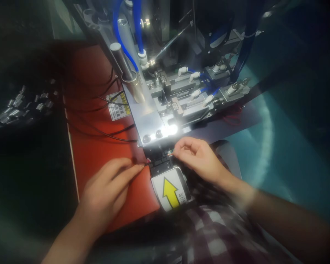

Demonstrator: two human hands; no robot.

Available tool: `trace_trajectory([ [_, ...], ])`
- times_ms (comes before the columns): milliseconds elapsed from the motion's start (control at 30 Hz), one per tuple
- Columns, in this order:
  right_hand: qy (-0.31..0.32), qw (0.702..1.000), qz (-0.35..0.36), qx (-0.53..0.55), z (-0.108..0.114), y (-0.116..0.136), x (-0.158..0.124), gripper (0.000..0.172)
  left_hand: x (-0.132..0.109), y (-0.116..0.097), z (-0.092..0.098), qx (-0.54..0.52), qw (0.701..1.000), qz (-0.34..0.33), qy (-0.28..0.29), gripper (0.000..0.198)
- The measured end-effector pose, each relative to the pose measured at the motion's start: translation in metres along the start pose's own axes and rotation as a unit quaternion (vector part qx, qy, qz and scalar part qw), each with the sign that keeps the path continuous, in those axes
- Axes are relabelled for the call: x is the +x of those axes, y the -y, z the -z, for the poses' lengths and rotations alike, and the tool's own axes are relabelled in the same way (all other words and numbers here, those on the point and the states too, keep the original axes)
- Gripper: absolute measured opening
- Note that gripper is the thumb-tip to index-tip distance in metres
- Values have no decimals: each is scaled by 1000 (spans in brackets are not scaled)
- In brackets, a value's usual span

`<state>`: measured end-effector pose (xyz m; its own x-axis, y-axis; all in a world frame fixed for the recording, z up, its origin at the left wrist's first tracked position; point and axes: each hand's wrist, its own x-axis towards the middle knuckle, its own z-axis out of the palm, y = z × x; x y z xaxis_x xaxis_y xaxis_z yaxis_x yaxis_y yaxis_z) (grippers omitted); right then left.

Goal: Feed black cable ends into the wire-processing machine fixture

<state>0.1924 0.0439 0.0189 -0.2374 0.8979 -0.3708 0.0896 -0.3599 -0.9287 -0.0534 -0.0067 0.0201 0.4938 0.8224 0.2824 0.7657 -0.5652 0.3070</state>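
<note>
My left hand (pixel 107 185) reaches in from the lower left, thumb and index fingertips pressed together at the left side of a small black fixture (pixel 160 167). A thin dark strand runs close to those fingertips, but what they grip is too small to make out. Across the fixture, my right hand (pixel 196 157) is closed in a pinch, other fingers curled. At its fingertips is a tiny shiny piece (pixel 169 153), its kind unclear. Just below the fixture lies a white plate (pixel 158 187) with a yellow arrow (pixel 170 192).
A machine with a metal plate (pixel 147 121), a steel post (pixel 123 62), pneumatic cylinders (pixel 192 110) and blue air hoses (pixel 137 25) stands directly ahead. Black cables (pixel 110 135) cross the orange-red base (pixel 90 146), which bears a warning label (pixel 118 106). Shiny small parts (pixel 15 106) lie at far left.
</note>
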Motion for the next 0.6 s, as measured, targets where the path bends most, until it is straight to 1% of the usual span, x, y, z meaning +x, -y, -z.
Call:
trace_trajectory([
  [67, -19, 1000, 9, -7, -2, 1, 0, 6, -1, 1, 0, 5, 1000, 0, 3, 30],
  [100, -21, 1000, -2, -3, -3, 2, 0, 6, -1, 1, 0, 5, 1000, 1, 3, 30],
  [167, -4, 998, -54, 23, -2, 4, 2, 7, -1, 1, 0, 3, 1000, 3, 5, 30],
  [267, 36, 988, -135, 70, 2, 7, 7, 12, 1, 1, 0, 0, 1000, 1, 3, 31],
  [333, 53, 985, -148, 74, 5, 8, 7, 14, 2, 0, 0, 0, 1000, 0, 3, 31],
  [367, 54, 987, -139, 63, 7, 8, 6, 14, 2, 0, 1, 0, 1000, 0, 4, 32],
  [433, 28, 995, -90, 23, 8, 5, 1, 12, 3, 0, 1, 0, 1000, 2, 7, 32],
  [500, -24, 999, -8, -28, 8, 1, -4, 10, 3, 0, 0, -3, 1000, 1, 7, 31],
  [567, -64, 992, 71, -83, 7, -2, -7, 8, 3, -1, 0, -6, 1000, 0, 5, 31],
  [600, -73, 985, 104, -113, 7, -3, -9, 7, 3, -1, 0, -8, 1000, 1, 3, 30],
])
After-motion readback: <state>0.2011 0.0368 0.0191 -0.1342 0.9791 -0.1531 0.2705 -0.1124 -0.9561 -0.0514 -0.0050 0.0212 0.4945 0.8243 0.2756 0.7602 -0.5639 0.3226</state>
